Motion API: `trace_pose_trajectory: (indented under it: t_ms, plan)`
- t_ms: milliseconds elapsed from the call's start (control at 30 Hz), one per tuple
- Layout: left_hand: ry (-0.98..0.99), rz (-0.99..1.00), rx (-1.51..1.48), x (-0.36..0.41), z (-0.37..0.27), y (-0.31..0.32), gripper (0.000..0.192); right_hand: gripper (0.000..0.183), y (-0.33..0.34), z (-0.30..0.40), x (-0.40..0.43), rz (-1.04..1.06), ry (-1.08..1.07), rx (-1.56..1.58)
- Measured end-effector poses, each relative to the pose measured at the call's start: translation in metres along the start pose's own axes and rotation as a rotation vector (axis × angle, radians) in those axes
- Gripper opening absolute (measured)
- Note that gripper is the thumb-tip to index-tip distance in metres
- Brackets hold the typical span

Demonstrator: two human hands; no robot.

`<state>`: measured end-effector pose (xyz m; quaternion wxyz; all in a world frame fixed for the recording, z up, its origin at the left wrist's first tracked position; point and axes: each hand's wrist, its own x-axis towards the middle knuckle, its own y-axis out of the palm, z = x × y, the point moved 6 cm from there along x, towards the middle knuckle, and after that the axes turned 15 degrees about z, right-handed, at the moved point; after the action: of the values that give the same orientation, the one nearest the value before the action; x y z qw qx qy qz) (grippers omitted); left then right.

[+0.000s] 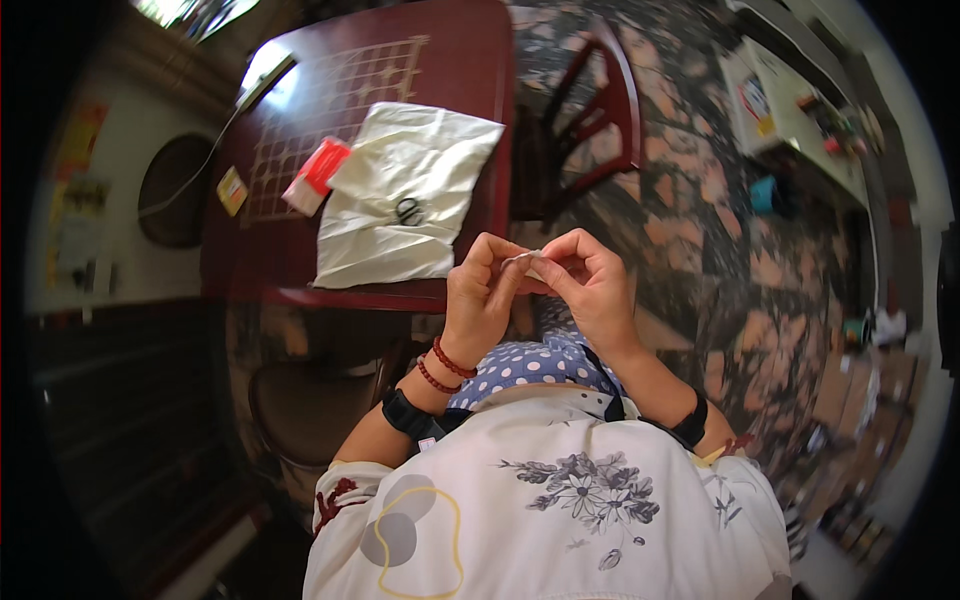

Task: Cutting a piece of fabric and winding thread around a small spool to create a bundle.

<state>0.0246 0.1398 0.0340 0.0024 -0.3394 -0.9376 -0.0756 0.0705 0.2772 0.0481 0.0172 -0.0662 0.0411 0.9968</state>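
Observation:
My left hand (484, 285) and my right hand (592, 285) meet in front of my waist, just off the corner of a dark red table (480, 97). Between their thumbs and fingertips they pinch a small, thin white piece (534, 256), perhaps tissue or cloth; most of it is hidden by the fingers. Left of the hands, a creased cream cloth bag (420, 165) with a black printed mark lies flat on the table. A red and white tissue pack (319, 174) touches its left edge. Farther left lies a small yellow packet (232, 191).
A wooden chair (630, 112) stands at the table's right side, and a brown-seated one (311, 412) below it. A device with a bright screen (268, 75) and a cable lies at the far left. Cardboard boxes (840, 390) and a pale cabinet (814, 142) stand on the right.

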Motion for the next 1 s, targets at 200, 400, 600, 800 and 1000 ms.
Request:
trace_pose_trajectory:
  t_ms: [200, 400, 600, 800, 1000]
  plan:
    - [-0.036, 0.299, 0.023, -0.016, -0.014, 0.098, 0.020, 0.013, -0.047, 0.001, -0.112, -0.272, -0.055, 0.148]
    - [-0.108, 0.644, -0.014, -0.045, -0.006, 0.224, 0.032, 0.010, -0.112, -0.013, -0.230, -0.421, -0.104, 0.375]
    - [-0.234, 0.956, -0.053, -0.094, 0.026, 0.405, 0.029, 0.007, -0.193, -0.051, -0.404, -0.720, -0.156, 0.456]
    - [-0.408, 1.068, -0.125, -0.140, 0.043, 0.580, 0.031, 0.037, -0.230, 0.019, -0.588, -1.172, -0.192, -0.935]
    - [-0.588, 1.465, 0.039, -0.209, 0.056, 0.727, 0.031, 0.046, -0.251, -0.017, -0.692, -1.227, 0.150, -1.222]
